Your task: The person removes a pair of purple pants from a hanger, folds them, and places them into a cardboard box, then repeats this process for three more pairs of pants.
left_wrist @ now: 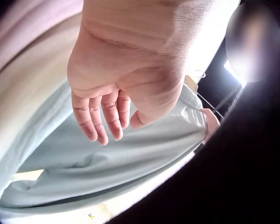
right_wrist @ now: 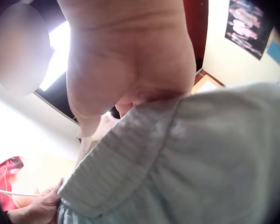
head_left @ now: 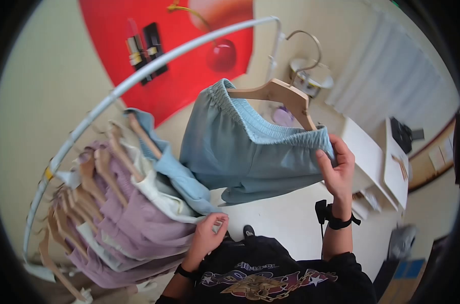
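Pale blue elastic-waist pants [head_left: 270,164] hang from a wooden hanger [head_left: 280,92], whose metal hook [head_left: 318,48] is off the rack. My right hand [head_left: 340,167] pinches the right end of the waistband, thumb on the front, in the head view. The right wrist view shows the gathered waistband [right_wrist: 116,158] right under that hand [right_wrist: 130,60]. My left hand [head_left: 208,234] holds nothing, its fingers loosely bent, beside the clothes on the rack. In the left wrist view, the left hand's fingers [left_wrist: 113,116] hang in front of the blue cloth.
A white clothes rack [head_left: 123,86] curves along the left, with lilac garments [head_left: 149,213], a cream one [head_left: 156,190] and another blue one [head_left: 181,180] on wooden hangers. White shelves [head_left: 364,147] stand at the right. A red poster [head_left: 189,76] hangs behind the rack.
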Available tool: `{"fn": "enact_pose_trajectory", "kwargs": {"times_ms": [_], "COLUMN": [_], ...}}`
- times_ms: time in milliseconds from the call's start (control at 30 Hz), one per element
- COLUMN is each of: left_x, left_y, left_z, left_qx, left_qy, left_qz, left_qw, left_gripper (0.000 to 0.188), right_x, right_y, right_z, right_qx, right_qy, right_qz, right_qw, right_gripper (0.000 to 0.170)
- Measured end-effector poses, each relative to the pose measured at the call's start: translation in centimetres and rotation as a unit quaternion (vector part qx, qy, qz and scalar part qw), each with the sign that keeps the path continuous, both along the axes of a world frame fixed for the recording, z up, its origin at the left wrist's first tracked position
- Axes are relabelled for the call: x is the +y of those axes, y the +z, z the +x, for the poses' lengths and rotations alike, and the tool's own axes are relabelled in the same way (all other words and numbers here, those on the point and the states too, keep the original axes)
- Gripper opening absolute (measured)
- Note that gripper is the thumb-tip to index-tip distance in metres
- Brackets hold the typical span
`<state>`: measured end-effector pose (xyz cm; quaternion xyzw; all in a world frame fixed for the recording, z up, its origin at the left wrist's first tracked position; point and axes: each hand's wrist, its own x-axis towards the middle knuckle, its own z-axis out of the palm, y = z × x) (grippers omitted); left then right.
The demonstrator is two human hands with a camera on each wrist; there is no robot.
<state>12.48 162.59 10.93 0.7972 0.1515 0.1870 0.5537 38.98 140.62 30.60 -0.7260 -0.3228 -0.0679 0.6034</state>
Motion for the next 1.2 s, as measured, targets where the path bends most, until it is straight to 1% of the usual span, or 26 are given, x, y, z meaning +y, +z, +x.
{"fn": "enact_pose_trajectory", "kwargs": {"times_ms": [33, 100, 133, 167, 200, 233, 267, 300, 367, 400, 433, 500, 533, 567, 633, 667, 700, 733, 800, 833, 900, 933, 1033, 1067, 1133, 1200], "left_x": [-0.2, -0.4, -1.0, -1.8, -2.3, -2.7, -3.8, -5.7, -9.9, -12.1, -14.3, -18.3, -20.1, -17.6, -20.2, -22.5, -24.6, -26.7, -30.9, -33.3, -37.8, -39.4, -43.3, -45.0, -48.3, -51.9], "left_y": [0.9, 0.7, 0.7, 0.4, -0.1, -0.4, -0.5, 0.0, 2.1, 3.2, 3.6, 3.3, 2.9, -1.4, -2.1, -2.1, -2.0, -2.0, -1.6, -1.1, 0.0, 0.0, 0.4, 1.0, 1.0, 0.0], "left_z": [1.4, 4.6, 6.3, 7.7, 9.0, 10.6, 12.2, 13.8, 17.2, 18.1, 18.8, 20.3, 20.2, 24.6, 25.2, 24.7, 24.5, 24.5, 24.5, 24.2, 23.9, 24.1, 26.8, 27.5, 29.2, 31.2], "left_qx": [0.006, -0.007, -0.043, -0.079, -0.076, -0.087, -0.101, -0.103, -0.18, -0.19, -0.197, -0.17, -0.059, -0.068, -0.018, -0.026, -0.03, -0.063, -0.103, -0.103, -0.132, -0.117, -0.1, -0.106, -0.12, -0.13], "left_qy": [-0.021, -0.094, -0.099, -0.103, -0.146, -0.158, -0.166, -0.199, -0.207, -0.248, -0.272, -0.421, -0.48, -0.497, -0.545, -0.518, -0.519, -0.515, -0.521, -0.521, -0.555, -0.564, -0.59, -0.599, -0.604, -0.6], "left_qz": [0.001, 0.002, -0.007, -0.02, -0.027, -0.024, -0.021, -0.026, 0.083, 0.138, 0.143, 0.129, 0.022, 0.019, 0.077, 0.077, 0.082, 0.089, 0.107, 0.113, 0.138, 0.148, 0.113, 0.103, 0.105, 0.082], "left_qw": [1.0, 0.996, 0.994, 0.991, 0.986, 0.983, 0.981, 0.974, 0.958, 0.94, 0.931, 0.881, 0.875, 0.865, 0.835, 0.852, 0.851, 0.85, 0.841, 0.84, 0.81, 0.804, 0.793, 0.787, 0.781, 0.785], "left_gripper": [0.015, 0.015, 0.014, 0.013, 0.013, 0.018, 0.024, 0.024, 0.034, 0.045, 0.045, 0.044, 0.037, 0.037, 0.029, 0.025, 0.025, 0.023, 0.017, 0.017, 0.016, 0.016, 0.016, 0.017, 0.017, 0.018], "right_x": [-3.1, -9.2, -12.6, -16.0, -18.7, -20.3, -22.3, -24.0, -26.5, -28.0, -29.1, -31.9, -33.4, -30.6, -33.2, -34.7, -36.1, -37.5, -39.6, -40.9, -43.4, -44.3, -47.3, -48.5, -51.7, -55.0], "right_y": [-0.8, -2.4, -3.2, -4.4, -5.6, -6.6, -7.6, -8.6, -11.0, -11.8, -11.8, -12.8, -13.3, -16.9, -17.4, -17.4, -17.3, -17.2, -17.0, -17.3, -17.7, -17.6, -17.4, -17.2, -17.4, -17.6], "right_z": [-0.6, -3.1, -4.6, -6.3, -8.4, -10.2, -12.4, -14.7, -17.7, -19.3, -20.8, -23.0, -23.8, -20.9, -21.4, -21.5, -21.4, -21.2, -20.4, -20.2, -19.7, -19.4, -18.8, -18.9, -19.6, -20.4], "right_qx": [0.001, 0.01, 0.017, 0.024, 0.032, 0.035, 0.07, 0.106, 0.12, 0.138, 0.144, 0.168, 0.165, 0.173, 0.18, 0.212, 0.244, 0.238, 0.06, 0.06, 0.076, 0.089, 0.102, 0.104, 0.121, 0.143], "right_qy": [-0.024, -0.086, -0.13, -0.163, -0.196, -0.225, -0.242, -0.255, -0.279, -0.293, -0.292, -0.315, -0.331, -0.352, -0.369, -0.38, -0.388, -0.389, -0.434, -0.434, -0.425, -0.44, -0.464, -0.482, -0.501, -0.538], "right_qz": [0.011, -0.005, -0.01, -0.064, -0.117, -0.103, -0.116, -0.126, -0.103, -0.111, -0.095, -0.079, -0.068, -0.063, -0.054, -0.076, -0.097, -0.093, -0.183, -0.177, -0.126, -0.114, -0.13, -0.094, -0.076, -0.034], "right_qw": [1.0, 0.996, 0.991, 0.984, 0.973, 0.968, 0.961, 0.953, 0.947, 0.94, 0.941, 0.931, 0.927, 0.917, 0.91, 0.897, 0.883, 0.885, 0.88, 0.881, 0.893, 0.886, 0.87, 0.865, 0.854, 0.83], "right_gripper": [0.037, 0.038, 0.038, 0.036, 0.035, 0.031, 0.031, 0.031, 0.028, 0.028, 0.028, 0.026, 0.026, 0.027, 0.029, 0.033, 0.037, 0.037, 0.044, 0.044, 0.043, 0.034, 0.028, 0.023, 0.022, 0.019]}}
